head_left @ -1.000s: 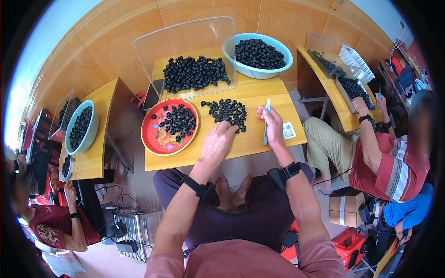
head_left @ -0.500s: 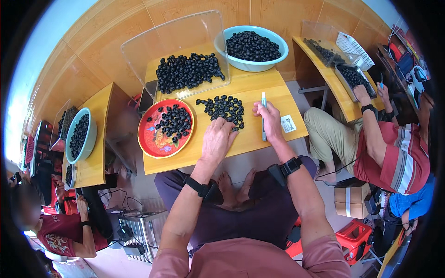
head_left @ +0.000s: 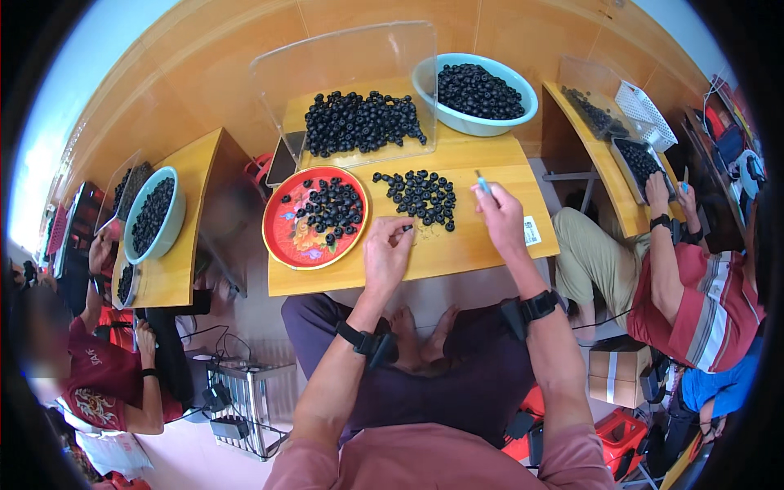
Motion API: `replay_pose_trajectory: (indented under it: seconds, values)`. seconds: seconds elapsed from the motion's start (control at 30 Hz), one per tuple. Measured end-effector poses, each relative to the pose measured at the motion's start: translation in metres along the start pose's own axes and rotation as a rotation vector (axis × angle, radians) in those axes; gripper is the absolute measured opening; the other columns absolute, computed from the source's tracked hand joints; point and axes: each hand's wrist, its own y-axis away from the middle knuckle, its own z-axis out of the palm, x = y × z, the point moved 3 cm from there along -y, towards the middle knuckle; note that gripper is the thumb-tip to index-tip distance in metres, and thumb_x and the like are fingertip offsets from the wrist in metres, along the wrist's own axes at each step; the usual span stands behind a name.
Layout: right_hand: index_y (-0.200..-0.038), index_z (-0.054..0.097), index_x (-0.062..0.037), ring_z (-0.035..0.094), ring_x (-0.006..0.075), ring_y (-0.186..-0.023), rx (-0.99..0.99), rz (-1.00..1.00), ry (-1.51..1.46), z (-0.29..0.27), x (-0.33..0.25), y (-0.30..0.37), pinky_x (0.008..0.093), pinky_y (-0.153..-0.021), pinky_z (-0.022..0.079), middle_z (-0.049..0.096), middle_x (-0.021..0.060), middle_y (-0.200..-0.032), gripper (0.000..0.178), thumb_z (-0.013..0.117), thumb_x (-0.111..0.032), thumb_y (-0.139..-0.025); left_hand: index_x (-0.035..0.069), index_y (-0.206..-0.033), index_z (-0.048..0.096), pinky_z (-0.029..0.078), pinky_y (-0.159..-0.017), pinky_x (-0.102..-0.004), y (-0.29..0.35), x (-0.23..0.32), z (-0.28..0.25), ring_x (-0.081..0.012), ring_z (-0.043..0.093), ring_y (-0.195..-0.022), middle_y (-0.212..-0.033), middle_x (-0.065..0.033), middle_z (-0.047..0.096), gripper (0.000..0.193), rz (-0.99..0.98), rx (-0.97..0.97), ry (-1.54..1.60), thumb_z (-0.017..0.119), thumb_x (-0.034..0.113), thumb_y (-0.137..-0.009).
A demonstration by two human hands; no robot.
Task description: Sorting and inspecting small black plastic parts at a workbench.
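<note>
My left hand [head_left: 385, 255] is closed, thumb and fingertips pinching one small black round piece [head_left: 407, 229] at the near edge of a loose group of similar black pieces [head_left: 418, 196]. These look like beads; several show a pale spot or hole. In my right hand [head_left: 502, 219] is a slim tool with a light-blue handle [head_left: 484, 187], its narrow dark tip pointing up and away from me. The two hands are apart over the yellow table [head_left: 457, 249]. Beside my left hand, a red flowered plate [head_left: 273, 237] with a gold rim holds more black pieces.
At the back, a clear plastic bin [head_left: 343, 61] holds a large heap of black pieces. A light-blue basin [head_left: 474, 126] full of them stands at back right. People work at side tables [head_left: 196, 184] left and right. A carton [head_left: 616, 371] and red stool [head_left: 621, 441] are on the floor.
The view has shifted a little. My right hand has tilted the tool, which stood upright before. My left hand has drawn back from the loose group, a black piece now showing in its pinch.
</note>
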Motion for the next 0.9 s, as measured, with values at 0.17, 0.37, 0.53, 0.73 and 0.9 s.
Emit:
replay_pose_trajectory:
  seconds: [0.17, 0.37, 0.53, 0.73, 0.9]
  values:
    - [-0.103, 0.066, -0.0031, 0.068, 0.0329, -0.074, 0.059, -0.458, 0.366, 0.035, -0.009, 0.037, 0.041, -0.064, 0.054, 0.068, 0.0128, -0.085, 0.013, 0.064, -0.015, -0.098, 0.001, -0.109, 0.077, 0.055, -0.075, -0.0291, 0.0, -0.001, -0.002, -0.0152, 0.066, -0.08, -0.099, -0.0086, 0.068, 0.019, -0.007, 0.002, -0.068, 0.076, 0.002, -0.09]
    - [-0.103, 0.065, -0.0045, 0.067, 0.0331, -0.078, 0.011, -0.658, 0.519, 0.043, -0.013, 0.053, 0.0441, -0.066, 0.053, 0.066, 0.0122, -0.084, 0.015, 0.069, -0.009, -0.09, 0.001, -0.109, 0.075, 0.053, -0.068, -0.0316, 0.002, 0.001, 0.005, -0.0184, 0.065, -0.072, -0.091, -0.0103, 0.067, 0.023, -0.006, 0.031, 0.032, 0.079, 0.0, -0.086]
    - [-0.101, 0.065, -0.0047, 0.064, 0.0315, -0.076, 0.022, -0.682, 0.57, 0.045, -0.012, 0.053, 0.0439, -0.065, 0.052, 0.063, 0.0106, -0.081, 0.015, 0.069, -0.008, -0.088, 0.001, -0.113, 0.073, 0.055, -0.068, -0.0311, 0.003, 0.001, 0.004, -0.0177, 0.066, -0.073, -0.091, -0.0101, 0.068, 0.029, 0.015, 0.019, 0.046, 0.08, 0.0, -0.085]
    - [-0.102, 0.067, -0.0042, 0.061, 0.0305, -0.071, 0.012, -0.731, 0.673, 0.046, -0.02, 0.058, 0.0422, -0.063, 0.05, 0.06, 0.01, -0.078, 0.016, 0.072, -0.007, -0.086, 0.001, -0.115, 0.072, 0.056, -0.07, -0.0307, 0.003, -0.001, 0.006, -0.0182, 0.069, -0.078, -0.095, -0.0112, 0.07, 0.031, 0.017, -0.051, 0.026, 0.08, -0.002, -0.085]
    - [-0.101, 0.069, -0.0029, 0.061, 0.0259, -0.071, -0.014, -0.777, 0.677, 0.048, -0.018, 0.06, 0.0398, -0.063, 0.051, 0.056, 0.0075, -0.076, 0.014, 0.068, -0.009, -0.089, 0.001, -0.116, 0.072, 0.058, -0.073, -0.031, 0.004, 0.0, 0.006, -0.0192, 0.07, -0.079, -0.096, -0.0118, 0.071, 0.032, 0.021, -0.043, 0.063, 0.081, -0.001, -0.085]
